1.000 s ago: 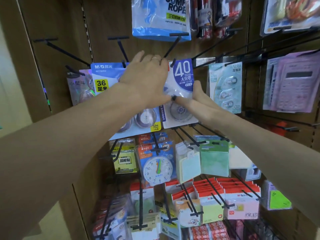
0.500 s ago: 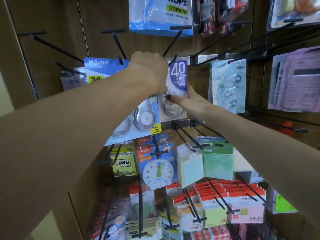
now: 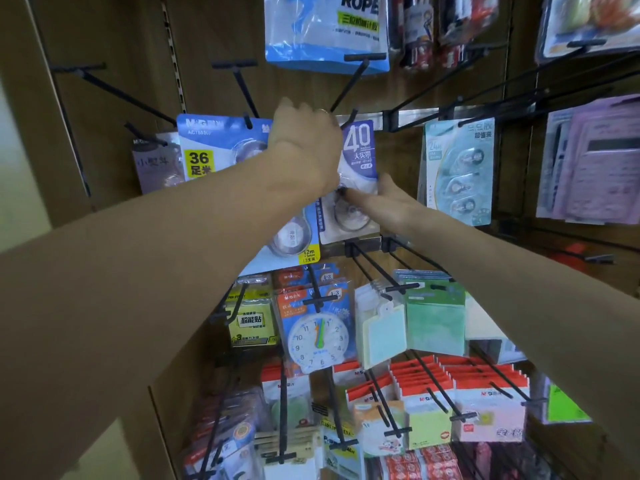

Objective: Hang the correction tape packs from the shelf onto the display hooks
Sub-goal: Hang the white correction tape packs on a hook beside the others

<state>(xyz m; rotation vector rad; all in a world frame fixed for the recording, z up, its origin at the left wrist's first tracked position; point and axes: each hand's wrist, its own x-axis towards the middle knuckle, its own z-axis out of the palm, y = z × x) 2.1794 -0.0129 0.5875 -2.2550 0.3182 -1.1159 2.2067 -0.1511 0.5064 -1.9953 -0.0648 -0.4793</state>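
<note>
A correction tape pack (image 3: 360, 150) with a blue "40" label hangs at a black display hook (image 3: 351, 116) on the wooden wall. My left hand (image 3: 306, 147) covers the pack's upper left part with curled fingers, at the hook. My right hand (image 3: 384, 202) holds the pack's lower part, thumb across the clear blister. To the left hangs another correction tape pack (image 3: 214, 150) marked "36". A pale green pack (image 3: 457, 171) of several tapes hangs to the right.
Bare black hooks (image 3: 114, 93) stick out at upper left. A jump rope bag (image 3: 327, 32) hangs above. Below hang a clock toy (image 3: 320, 336), sticky notes (image 3: 434, 318) and red-topped packs (image 3: 485, 400). Purple calculators (image 3: 599, 161) hang at right.
My left hand went from flat over the pack to fingers curled at its top. The pack sits further back on the hook, and my right hand stays at its lower part.
</note>
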